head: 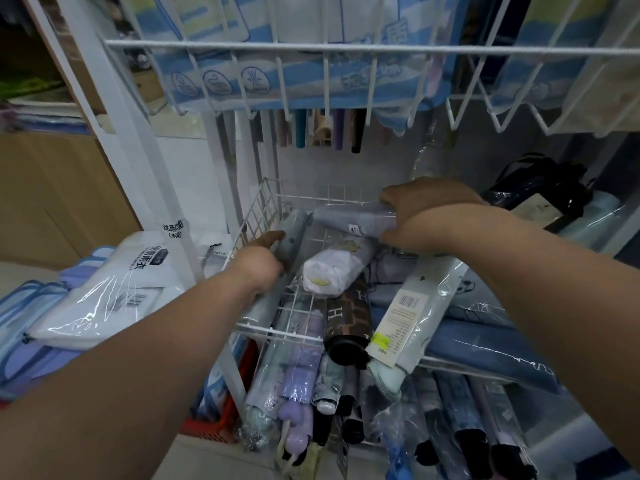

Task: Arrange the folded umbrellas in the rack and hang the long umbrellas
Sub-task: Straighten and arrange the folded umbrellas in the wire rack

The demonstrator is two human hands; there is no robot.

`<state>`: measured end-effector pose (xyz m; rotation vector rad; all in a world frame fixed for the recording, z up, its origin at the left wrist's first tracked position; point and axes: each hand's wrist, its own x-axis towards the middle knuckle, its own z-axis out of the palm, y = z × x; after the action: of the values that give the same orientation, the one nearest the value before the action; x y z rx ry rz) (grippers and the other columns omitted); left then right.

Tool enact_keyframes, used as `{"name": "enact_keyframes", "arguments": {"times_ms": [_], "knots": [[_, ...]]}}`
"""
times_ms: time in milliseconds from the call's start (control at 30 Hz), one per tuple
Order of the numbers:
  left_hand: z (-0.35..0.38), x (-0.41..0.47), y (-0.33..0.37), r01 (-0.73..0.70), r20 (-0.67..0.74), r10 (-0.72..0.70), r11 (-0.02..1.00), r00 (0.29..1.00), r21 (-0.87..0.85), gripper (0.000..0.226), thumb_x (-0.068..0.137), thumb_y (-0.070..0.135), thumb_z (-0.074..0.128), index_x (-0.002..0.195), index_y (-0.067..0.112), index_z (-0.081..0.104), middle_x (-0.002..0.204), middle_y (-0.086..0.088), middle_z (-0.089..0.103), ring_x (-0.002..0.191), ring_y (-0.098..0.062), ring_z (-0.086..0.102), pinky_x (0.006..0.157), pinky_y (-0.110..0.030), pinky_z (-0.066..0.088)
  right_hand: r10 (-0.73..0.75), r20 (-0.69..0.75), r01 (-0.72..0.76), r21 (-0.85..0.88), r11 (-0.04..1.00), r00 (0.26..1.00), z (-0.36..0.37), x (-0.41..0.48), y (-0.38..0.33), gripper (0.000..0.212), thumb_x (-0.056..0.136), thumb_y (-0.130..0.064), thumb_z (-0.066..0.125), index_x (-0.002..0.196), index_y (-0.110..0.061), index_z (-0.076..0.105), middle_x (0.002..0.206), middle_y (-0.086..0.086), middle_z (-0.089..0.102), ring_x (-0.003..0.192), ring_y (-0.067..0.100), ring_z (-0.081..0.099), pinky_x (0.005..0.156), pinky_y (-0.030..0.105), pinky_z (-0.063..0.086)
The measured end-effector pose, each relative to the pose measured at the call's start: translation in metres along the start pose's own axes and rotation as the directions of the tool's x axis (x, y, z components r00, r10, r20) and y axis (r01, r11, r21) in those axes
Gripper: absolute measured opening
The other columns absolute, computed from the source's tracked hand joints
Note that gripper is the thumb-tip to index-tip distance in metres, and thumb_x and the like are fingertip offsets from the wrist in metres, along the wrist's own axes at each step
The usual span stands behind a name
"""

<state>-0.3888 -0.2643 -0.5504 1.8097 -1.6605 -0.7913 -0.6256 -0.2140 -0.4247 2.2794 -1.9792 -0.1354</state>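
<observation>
I am wrapping my left hand (263,252) round the grey umbrella (292,230) and my right hand (427,216) over the lilac umbrella (349,220), probably risking a slip on slick plastic sleeves, both umbrellas lying under my fingers in the wire basket (256,209), beside the white umbrella (329,271).

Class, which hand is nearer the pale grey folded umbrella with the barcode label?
Right. The right hand, gripping a lilac folded umbrella, is just beyond the pale grey barcode-labelled umbrella; the left hand, gripping a grey folded umbrella, is across the white wire basket to its left.
</observation>
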Motion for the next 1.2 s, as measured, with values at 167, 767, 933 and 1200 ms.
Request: {"name": "enact_keyframes", "arguments": {"times_ms": [167, 767, 933, 1200], "knots": [[0.003, -0.006, 0.002, -0.004, 0.026, 0.001, 0.993, 1.0, 0.118, 0.071, 0.093, -0.002, 0.056, 0.155, 0.028, 0.036, 0.157, -0.016, 0.038, 0.134, -0.033, 0.05, 0.104, -0.028, 0.042, 0.032, 0.002, -0.033, 0.039, 0.999, 0.999, -0.001, -0.003, -0.003, 0.04, 0.087, -0.046, 0.061, 0.12, -0.023, 0.056, 0.119, 0.01, 0.062, 0.107, 0.034, 0.059, 0.087, 0.039, 0.053], [-0.011, -0.072, 0.053, -0.066, 0.28, 0.149, 0.956, 0.948, -0.287, 0.078, 0.07, 0.057, 0.071, 0.142, 0.037, 0.049, 0.119, 0.013, 0.062, 0.104, -0.013, 0.065, 0.088, -0.045, 0.059, 0.113, 0.027, -0.115, 0.345, 0.931, 0.993, -0.004, -0.007, -0.024, 0.057, 0.09, -0.045, 0.068, 0.14, -0.021, 0.052, 0.142, 0.005, 0.055, 0.124, 0.028, 0.055, 0.101, 0.033, 0.047], [-0.003, -0.076, 0.067, -0.031, 0.328, 0.148, 0.941, 0.933, -0.337, 0.05, 0.086, 0.022, 0.071, 0.134, 0.026, 0.058, 0.106, 0.005, 0.068, 0.09, -0.015, 0.067, 0.077, -0.036, 0.059, 0.155, -0.009, -0.14, 0.374, 0.917, 0.988, 0.003, -0.006, -0.023, 0.055, 0.091, -0.042, 0.067, 0.139, -0.02, 0.054, 0.139, 0.006, 0.058, 0.122, 0.029, 0.058, 0.097, 0.031, 0.048], [-0.014, -0.083, 0.063, 0.125, 0.319, 0.071, 0.823, 0.945, -0.554, 0.041, 0.094, -0.005, 0.048, 0.128, 0.013, 0.062, 0.108, -0.01, 0.073, 0.084, -0.021, 0.065, 0.064, -0.028, 0.049, 0.182, -0.054, -0.146, 0.401, 0.905, 0.982, 0.005, -0.014, -0.019, 0.049, 0.09, -0.042, 0.066, 0.134, -0.02, 0.058, 0.135, 0.007, 0.06, 0.12, 0.031, 0.058, 0.098, 0.034, 0.05]]}}
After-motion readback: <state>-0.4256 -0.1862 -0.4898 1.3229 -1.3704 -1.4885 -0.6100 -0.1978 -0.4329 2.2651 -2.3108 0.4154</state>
